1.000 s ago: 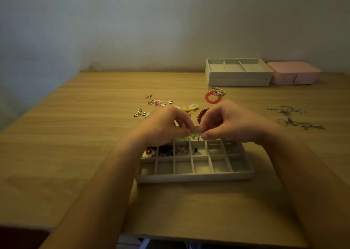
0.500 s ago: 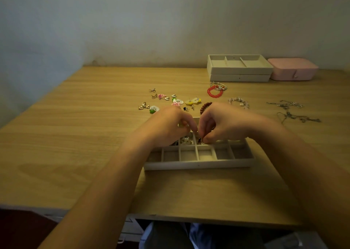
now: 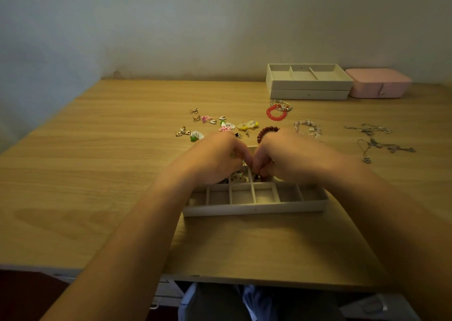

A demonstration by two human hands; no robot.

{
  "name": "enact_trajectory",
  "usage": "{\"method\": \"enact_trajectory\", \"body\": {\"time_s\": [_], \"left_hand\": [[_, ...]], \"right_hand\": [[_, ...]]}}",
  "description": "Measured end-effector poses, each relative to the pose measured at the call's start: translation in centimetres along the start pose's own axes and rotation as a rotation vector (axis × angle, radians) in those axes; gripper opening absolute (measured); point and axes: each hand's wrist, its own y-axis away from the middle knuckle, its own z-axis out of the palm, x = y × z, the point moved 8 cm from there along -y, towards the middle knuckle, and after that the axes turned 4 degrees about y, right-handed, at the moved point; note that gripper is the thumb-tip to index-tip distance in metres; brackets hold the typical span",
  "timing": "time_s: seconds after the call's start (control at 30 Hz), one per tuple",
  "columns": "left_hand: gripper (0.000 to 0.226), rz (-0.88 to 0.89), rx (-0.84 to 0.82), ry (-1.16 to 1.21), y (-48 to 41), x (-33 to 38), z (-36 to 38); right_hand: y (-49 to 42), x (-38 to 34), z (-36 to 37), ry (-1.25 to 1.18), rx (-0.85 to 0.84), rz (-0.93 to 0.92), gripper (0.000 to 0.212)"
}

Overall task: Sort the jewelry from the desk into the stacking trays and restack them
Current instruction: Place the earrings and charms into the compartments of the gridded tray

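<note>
the left hand [image 3: 215, 159] and right hand [image 3: 291, 157] curl knuckle to knuckle over the divided tray [image 3: 254, 208], covering its far compartments; whether either pinches anything cannot be told. under the fingertips, small pieces [image 3: 241, 175] are too dark to identify. the brown bead bracelet [image 3: 265, 132] is half hidden behind the right hand. both arms run off the bottom edge.

Pink box [image 3: 379, 83] sits far R, w/ grey wall [image 3: 195, 27] behind.
</note>
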Motion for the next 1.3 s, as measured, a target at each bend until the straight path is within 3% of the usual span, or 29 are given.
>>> {"method": "enact_trajectory", "body": {"time_s": [0.33, 0.6, 1.0, 1.3], "left_hand": [[0.033, -0.022, -0.013, 0.018, -0.1, 0.1, 0.1], [0.028, -0.010, -0.021, 0.067, 0.0, 0.1, 0.1], [0.032, 0.013, -0.007, 0.019, 0.9, -0.1, 0.1], [0.039, 0.025, -0.040, -0.024, 1.8, 0.7, 0.7]], "right_hand": [[0.4, -0.4, 0.2, 0.077, 0.073, -0.017, 0.021], [0.0, 1.4, 0.9, -0.162, 0.097, 0.138, 0.017], [0.8, 2.6, 1.0, -0.356, 0.176, 0.147, 0.027], [1.3, 2.9, 1.3, -0.380, 0.061, 0.106, 0.032]]}}
